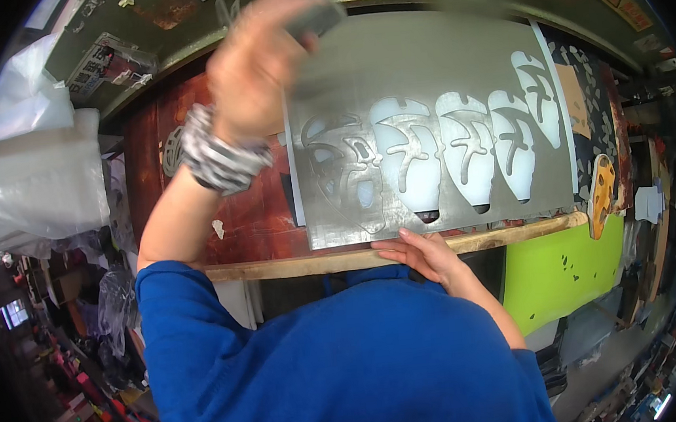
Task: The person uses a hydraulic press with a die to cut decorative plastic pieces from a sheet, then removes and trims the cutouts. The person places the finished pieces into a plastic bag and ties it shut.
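Right hand (425, 253) flat, open on grey sheet (421, 61); left hand (259, 62) (raised, blurred) grips its corner.

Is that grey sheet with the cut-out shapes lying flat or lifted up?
Partly lifted. The left hand raises the far corner of the grey sheet, while the right hand presses its near edge against the wooden board's edge.

Matt grey sheet (421, 61) on worn wooden board (251, 218).

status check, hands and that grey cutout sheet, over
Left hand raised, fingers gripping grey sheet at its top corner. Right hand flat on the sheet's near edge. Nothing in the way.
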A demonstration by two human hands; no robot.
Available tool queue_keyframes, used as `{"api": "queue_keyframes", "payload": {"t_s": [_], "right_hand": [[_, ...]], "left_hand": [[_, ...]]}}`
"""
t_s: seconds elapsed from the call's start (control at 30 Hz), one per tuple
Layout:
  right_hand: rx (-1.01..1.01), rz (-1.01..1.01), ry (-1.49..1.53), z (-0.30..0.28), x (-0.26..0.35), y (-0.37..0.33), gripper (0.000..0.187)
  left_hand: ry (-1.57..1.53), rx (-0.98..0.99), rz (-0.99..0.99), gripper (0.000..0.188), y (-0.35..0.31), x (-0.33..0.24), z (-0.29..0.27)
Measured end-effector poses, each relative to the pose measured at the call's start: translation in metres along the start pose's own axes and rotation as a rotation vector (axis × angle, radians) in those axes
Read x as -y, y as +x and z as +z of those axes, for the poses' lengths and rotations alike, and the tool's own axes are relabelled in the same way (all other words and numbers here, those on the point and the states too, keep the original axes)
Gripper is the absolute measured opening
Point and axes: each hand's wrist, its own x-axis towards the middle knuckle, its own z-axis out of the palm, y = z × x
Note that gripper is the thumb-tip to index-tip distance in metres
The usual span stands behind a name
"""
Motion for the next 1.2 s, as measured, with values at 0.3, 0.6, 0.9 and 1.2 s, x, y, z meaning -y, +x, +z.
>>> {"api": "queue_keyframes", "payload": {"t_s": [0.3, 0.6, 0.9, 1.2], "right_hand": [[0.100, -0.055, 0.125, 0.024, -0.003, 0.006, 0.044], [0.237, -0.111, 0.040, 0.034, 0.007, 0.011, 0.047], [-0.043, -0.186, -0.582, -0.013, 0.003, 0.007, 0.037], [0.001, -0.068, -0.627, -0.014, 0.013, -0.011, 0.039]], "left_hand": [[0.351, 0.688, -0.152, 0.064, -0.156, -0.006, 0.063], [0.146, 0.415, -0.574, 0.058, -0.138, -0.022, 0.059], [-0.467, -0.715, -0.575, 0.038, -0.041, -0.043, -0.004], [-0.415, -0.621, -0.436, 0.041, 0.034, -0.128, -0.089]]}}
